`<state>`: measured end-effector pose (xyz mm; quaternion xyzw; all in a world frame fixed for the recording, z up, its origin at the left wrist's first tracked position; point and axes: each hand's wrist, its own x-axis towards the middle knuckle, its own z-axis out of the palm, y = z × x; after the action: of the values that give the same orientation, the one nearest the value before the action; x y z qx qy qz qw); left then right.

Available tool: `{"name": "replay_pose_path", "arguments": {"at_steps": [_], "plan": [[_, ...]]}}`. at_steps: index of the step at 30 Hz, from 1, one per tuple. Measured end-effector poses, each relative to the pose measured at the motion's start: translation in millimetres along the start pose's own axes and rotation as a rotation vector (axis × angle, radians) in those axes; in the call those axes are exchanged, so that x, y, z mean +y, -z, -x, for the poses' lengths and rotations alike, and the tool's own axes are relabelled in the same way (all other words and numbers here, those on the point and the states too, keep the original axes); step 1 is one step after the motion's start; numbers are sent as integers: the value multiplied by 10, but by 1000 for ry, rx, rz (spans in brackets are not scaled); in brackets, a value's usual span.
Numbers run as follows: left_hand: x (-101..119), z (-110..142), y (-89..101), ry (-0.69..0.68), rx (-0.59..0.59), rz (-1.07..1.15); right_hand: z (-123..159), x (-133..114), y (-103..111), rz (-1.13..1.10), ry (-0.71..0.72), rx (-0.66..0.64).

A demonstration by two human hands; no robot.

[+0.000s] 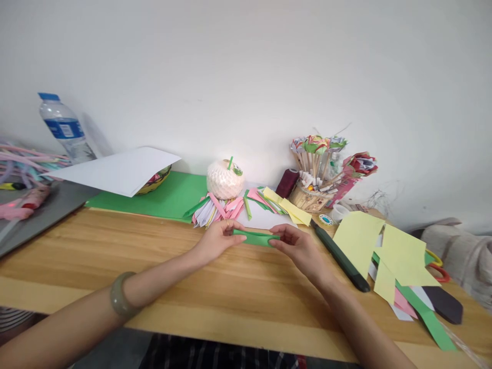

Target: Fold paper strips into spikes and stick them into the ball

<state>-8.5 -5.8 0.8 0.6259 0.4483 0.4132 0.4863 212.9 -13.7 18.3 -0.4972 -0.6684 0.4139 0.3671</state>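
1. Green paper strip (257, 238): held stretched sideways over the wooden table (246, 287), between the two hands; a lengthwise fold seems to run along it.
2. Left end pinched between thumb and fingers of the left hand (219, 239), right end likewise by the right hand (299, 248). Both grips closed on the paper.
3. Handling, as judged: long edges best matched evenly before any crease is pressed; ends held level, pull light, so the paper is neither skewed nor torn.
4. Right side: dark long tool (342, 259) laid aslant near the right hand; yellow sheets (407, 251) spread over scraps beside it. Elbow room there judged tight.
5. Just beyond the hands: folded paper pieces (205, 212) bunched, more strips strewn across a white sheet (259, 219); easily brushed, it is judged.
6. Behind these: round white ornament (225, 179), thread spool (287, 183), and basket (305, 199) crowded with stick-stemmed paper flowers (315, 144).
7. Far left: green sheet (180, 195) laid flat, water bottle (65, 128) stood near the wall (246, 77).
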Motion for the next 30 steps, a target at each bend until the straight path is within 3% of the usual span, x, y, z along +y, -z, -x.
{"name": "replay_pose_path", "arguments": {"at_steps": [15,30], "plan": [[77,33,1,56,112,183,45,-116,27,-102,-4,60],[80,64,33,87,159,188,51,-156,81,-56,-22,110]]}}
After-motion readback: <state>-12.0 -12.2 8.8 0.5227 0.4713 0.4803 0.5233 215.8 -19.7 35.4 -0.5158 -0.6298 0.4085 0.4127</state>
